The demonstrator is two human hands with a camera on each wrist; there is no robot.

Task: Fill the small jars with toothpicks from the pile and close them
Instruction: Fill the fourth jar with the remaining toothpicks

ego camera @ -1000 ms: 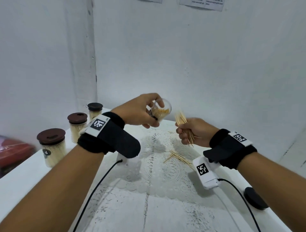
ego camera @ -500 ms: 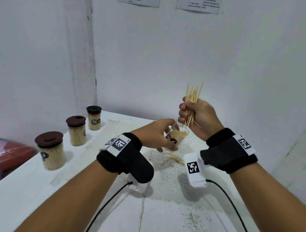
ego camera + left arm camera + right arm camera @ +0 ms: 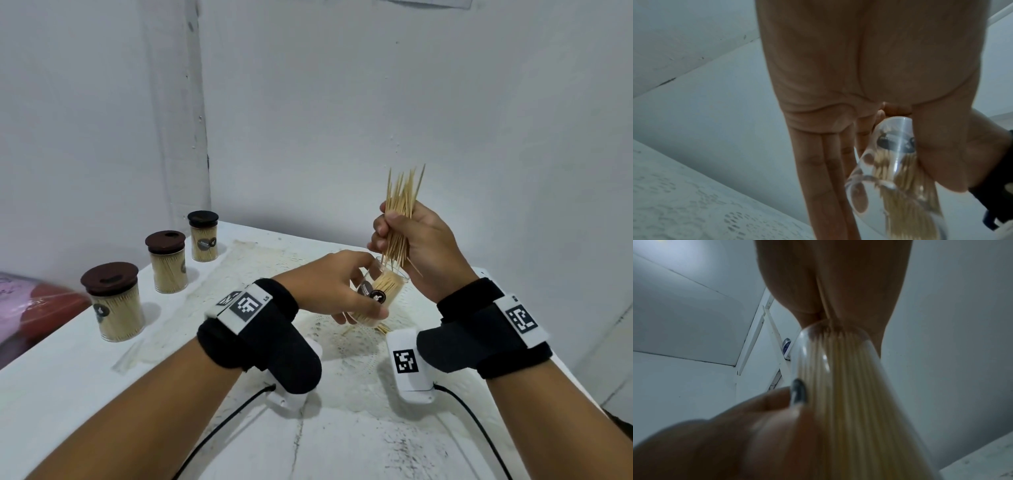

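Observation:
My left hand [image 3: 337, 286] grips a small clear jar [image 3: 382, 294] partly filled with toothpicks, its open mouth tilted up to the right. My right hand [image 3: 409, 240] holds a bundle of toothpicks [image 3: 404, 202] upright in a fist, their lower tips at the jar's mouth. In the left wrist view the jar [image 3: 894, 152] sits between thumb and fingers. In the right wrist view the jar [image 3: 838, 378] with its toothpicks fills the middle. A few loose toothpicks [image 3: 382, 329] lie on the lace mat under the jar.
Three closed jars full of toothpicks with brown lids stand in a row at the left: near [image 3: 114, 301], middle [image 3: 168, 262], far [image 3: 203, 236]. A white table [image 3: 68, 377] meets white walls. A red and pink thing [image 3: 27, 305] sits off the left edge.
My left hand lowered the jar and turned its mouth up. My right hand rose with the bundle and stood it upright over the jar. The last half second shows little further movement.

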